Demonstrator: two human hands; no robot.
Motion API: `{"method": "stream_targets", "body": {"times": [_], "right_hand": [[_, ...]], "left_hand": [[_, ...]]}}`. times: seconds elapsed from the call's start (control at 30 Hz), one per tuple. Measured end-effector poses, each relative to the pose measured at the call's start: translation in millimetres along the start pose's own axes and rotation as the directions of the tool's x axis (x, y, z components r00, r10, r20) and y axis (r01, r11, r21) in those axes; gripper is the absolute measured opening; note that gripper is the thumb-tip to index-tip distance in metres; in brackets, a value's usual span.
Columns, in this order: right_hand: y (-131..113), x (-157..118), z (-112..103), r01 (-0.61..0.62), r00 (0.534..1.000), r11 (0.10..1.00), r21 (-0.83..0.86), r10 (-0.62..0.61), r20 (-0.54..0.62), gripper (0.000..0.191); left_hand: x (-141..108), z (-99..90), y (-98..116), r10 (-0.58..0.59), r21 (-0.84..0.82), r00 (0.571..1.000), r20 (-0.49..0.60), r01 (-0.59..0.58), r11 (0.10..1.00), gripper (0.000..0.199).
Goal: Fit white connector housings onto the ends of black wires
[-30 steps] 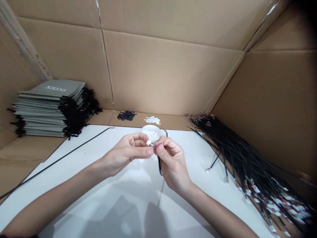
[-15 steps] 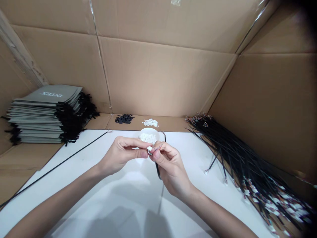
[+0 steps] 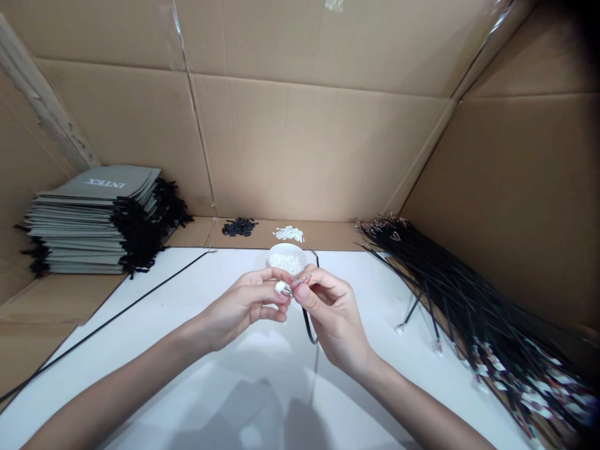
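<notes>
A small white connector [image 3: 282, 287] sits at the fingertips of my left hand [image 3: 229, 306], which is closed around it. Thin coloured wires [image 3: 304, 280] run from it into the pinched fingers of my right hand [image 3: 335, 312]. Below these fingers a black cable [image 3: 310, 328] loops down, partly hidden by my right hand. Just behind both hands stands a white bowl [image 3: 287, 253] with small white connector pieces inside.
Grey INTEX-printed sheets with black ties [image 3: 84, 231] are stacked at left. A loose black cable [image 3: 135, 299] crosses the white table. Black tubes [image 3: 239, 227] and white pieces [image 3: 289, 234] lie on cardboard behind. Many cables [image 3: 450, 287] are heaped at right, beside cardboard walls [image 3: 304, 144].
My left hand has turned, its lower fingers now spread out below the connector. The view has shifted slightly, and the black cable loop hangs more visibly beside my right hand.
</notes>
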State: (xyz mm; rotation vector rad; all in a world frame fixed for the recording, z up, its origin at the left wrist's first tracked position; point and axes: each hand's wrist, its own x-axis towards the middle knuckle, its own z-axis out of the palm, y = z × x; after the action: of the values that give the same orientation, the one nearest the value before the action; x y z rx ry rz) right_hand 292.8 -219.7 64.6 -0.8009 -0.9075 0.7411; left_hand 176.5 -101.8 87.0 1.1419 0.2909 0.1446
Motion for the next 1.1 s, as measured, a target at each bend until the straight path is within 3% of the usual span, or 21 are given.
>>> {"method": "stream_targets", "body": {"times": [0.1, 0.17, 0.23, 0.3, 0.33, 0.43, 0.5, 0.77, 0.93, 1.0, 1.1], "right_hand": [[-2, 0, 1, -0.022, 1.000, 0.996, -0.081, 0.021, -0.008, 0.014], [-3, 1, 1, -0.038, 0.999, 0.988, -0.147, 0.035, -0.024, 0.014], [-5, 1, 0, -0.047, 0.999, 0.983, -0.177, 0.043, -0.031, 0.013], [-7, 0, 0, -0.052, 0.999, 0.982, -0.182, 0.049, -0.022, 0.013], [-8, 0, 0, -0.049, 0.999, 0.980, -0.191, 0.047, -0.016, 0.013], [-11, 1, 1, -0.024, 1.000, 0.967, -0.254, 0.022, -0.011, 0.013], [-13, 2, 1, 0.004, 1.000, 0.954, -0.299, -0.005, -0.003, 0.014], [-11, -1, 0, 0.149, 0.987, 0.872, -0.467, -0.156, 0.024, 0.010], [-9, -2, -2, 0.387, 0.907, 0.681, -0.622, -0.403, 0.123, 0.012], [-11, -1, -3, 0.447, 0.871, 0.598, -0.665, -0.462, 0.170, 0.014], [-14, 0, -4, 0.461, 0.856, 0.550, -0.697, -0.482, 0.186, 0.015]], "left_hand": [[-1, -1.0, 4, 0.048, 0.313, 0.998, -0.030, -0.037, 0.949, 0.021], [-5, -3.3, 8, 0.187, 0.580, 0.978, -0.090, -0.101, 0.808, 0.025], [-10, -5.4, 15, 0.394, 0.746, 0.907, -0.151, -0.157, 0.648, 0.022], [-17, -5.5, 21, 0.543, 0.802, 0.827, -0.147, -0.222, 0.555, 0.016], [-20, -4.5, 24, 0.578, 0.807, 0.809, -0.106, -0.270, 0.526, 0.014], [-28, 1.2, 30, 0.562, 0.791, 0.825, 0.056, -0.380, 0.480, 0.015], [-30, 4.9, 31, 0.535, 0.777, 0.840, 0.089, -0.395, 0.490, 0.016], [-27, 4.1, 26, 0.460, 0.648, 0.888, 0.014, -0.359, 0.672, 0.016], [-24, 3.8, 24, 0.452, 0.630, 0.892, -0.007, -0.348, 0.695, 0.016], [-23, 3.7, 24, 0.417, 0.597, 0.909, -0.011, -0.329, 0.732, 0.011], [-21, 3.1, 24, 0.287, 0.496, 0.957, -0.025, -0.238, 0.835, 0.017]]}}
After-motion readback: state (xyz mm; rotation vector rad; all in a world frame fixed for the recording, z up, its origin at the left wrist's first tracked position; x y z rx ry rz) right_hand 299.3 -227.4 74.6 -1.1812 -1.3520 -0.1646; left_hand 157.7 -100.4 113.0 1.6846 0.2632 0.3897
